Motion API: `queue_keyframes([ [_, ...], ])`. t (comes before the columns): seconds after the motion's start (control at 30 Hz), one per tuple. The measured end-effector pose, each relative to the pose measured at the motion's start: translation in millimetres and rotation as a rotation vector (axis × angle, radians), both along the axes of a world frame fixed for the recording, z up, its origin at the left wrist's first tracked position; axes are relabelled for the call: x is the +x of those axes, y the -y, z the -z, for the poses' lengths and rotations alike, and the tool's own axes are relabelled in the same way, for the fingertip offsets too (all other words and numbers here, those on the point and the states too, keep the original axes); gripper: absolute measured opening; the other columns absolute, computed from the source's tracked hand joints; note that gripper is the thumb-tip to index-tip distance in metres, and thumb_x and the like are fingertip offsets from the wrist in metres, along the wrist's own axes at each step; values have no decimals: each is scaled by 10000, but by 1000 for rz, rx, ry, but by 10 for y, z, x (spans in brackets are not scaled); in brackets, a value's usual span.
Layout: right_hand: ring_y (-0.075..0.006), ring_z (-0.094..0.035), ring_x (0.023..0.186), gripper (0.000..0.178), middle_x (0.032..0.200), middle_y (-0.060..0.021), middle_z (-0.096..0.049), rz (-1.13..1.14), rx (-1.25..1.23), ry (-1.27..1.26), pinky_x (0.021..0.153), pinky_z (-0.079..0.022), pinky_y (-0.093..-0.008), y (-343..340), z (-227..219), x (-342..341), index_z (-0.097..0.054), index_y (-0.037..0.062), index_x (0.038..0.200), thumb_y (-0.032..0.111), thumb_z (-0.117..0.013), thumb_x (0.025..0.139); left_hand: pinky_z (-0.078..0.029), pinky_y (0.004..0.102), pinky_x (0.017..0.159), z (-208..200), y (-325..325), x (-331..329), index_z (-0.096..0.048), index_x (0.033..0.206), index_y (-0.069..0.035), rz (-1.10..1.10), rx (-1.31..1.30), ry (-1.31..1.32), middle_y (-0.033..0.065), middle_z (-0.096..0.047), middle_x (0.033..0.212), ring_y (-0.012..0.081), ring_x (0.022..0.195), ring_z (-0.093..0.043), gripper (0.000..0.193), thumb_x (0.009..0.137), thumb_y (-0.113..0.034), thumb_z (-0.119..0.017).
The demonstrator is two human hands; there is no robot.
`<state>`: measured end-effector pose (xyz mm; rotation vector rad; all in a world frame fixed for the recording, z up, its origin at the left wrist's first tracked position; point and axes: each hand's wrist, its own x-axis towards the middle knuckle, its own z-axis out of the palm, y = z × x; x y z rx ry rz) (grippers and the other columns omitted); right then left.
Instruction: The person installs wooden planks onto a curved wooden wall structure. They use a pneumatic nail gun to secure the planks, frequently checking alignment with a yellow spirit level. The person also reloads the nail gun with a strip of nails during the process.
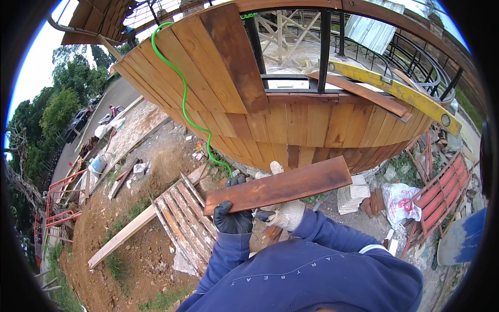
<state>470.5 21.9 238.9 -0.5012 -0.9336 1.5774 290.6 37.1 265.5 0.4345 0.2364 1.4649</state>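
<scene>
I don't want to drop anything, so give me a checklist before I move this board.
1. Black-gloved left hand gripping the flat reddish-brown wooden board: ok.
2. Right hand in off-white knit glove gripping it too: ok.
3. Bright green flexible hose not touching the left hand: cannot tell.
4. Long yellow spirit level apart from the board: ok.
5. Narrow loose brown plank wholly on the reddish wooden ledge: not ok, its end overhangs.

Small, widely spaced pale capital letters [266, 277] can be read across the person's dark blue sweatshirt [312, 286], strung along a thin jagged line. The white plastic bag [399, 204] at the right bears red print [414, 211], too small and creased to make out.
</scene>
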Motion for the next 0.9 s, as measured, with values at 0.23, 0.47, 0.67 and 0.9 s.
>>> queue_keyframes([
  [0.23, -238, -556, 1204, 1040, 1383, -123, -498, 332, 337, 82, 1043, -477, -396, 108, -478, 35, -99, 78, 1609, 220, -809, 862, -454, 521, 1112, 316, 206, 253, -419, 1467, -65, 586, -166, -155, 162, -572, 1380, 330, 1264, -580, 758, 887, -461, -705],
  [0.47, -155, -611, 993, 1178, 1147, -64, -572, 515, 202, -93, 860, -530, -300, 142, -659, 332, -134, 120, 1626, 200, -905, 739, -467, 427, 1080, 636, 293, 222, -423, 1479, 26, 1157, 121, -508, 163, -583, 1390, 278, 1272, -588, 614, 1064, -424, -480],
  [0.67, -184, -609, 1093, 1176, 1267, -103, -578, 924, 349, 606, 949, -528, -322, 69, -1213, 749, -174, 107, 1620, 101, -884, 682, -527, 295, 949, 624, 393, 29, -496, 1415, -1, 968, 141, -679, 70, -644, 1183, 138, 1087, -623, 485, 1082, -354, -486],
  [0.9, -284, -528, 1320, 1132, 1553, -179, -410, 1510, 796, 1030, 1077, -458, -390, -179, -1981, 1048, -228, 94, 1610, 169, -889, 694, -546, 290, 919, 804, 412, -28, -523, 1389, -15, 934, 106, -735, 79, -666, 1155, 139, 1047, -657, 398, 1085, -269, -487],
])
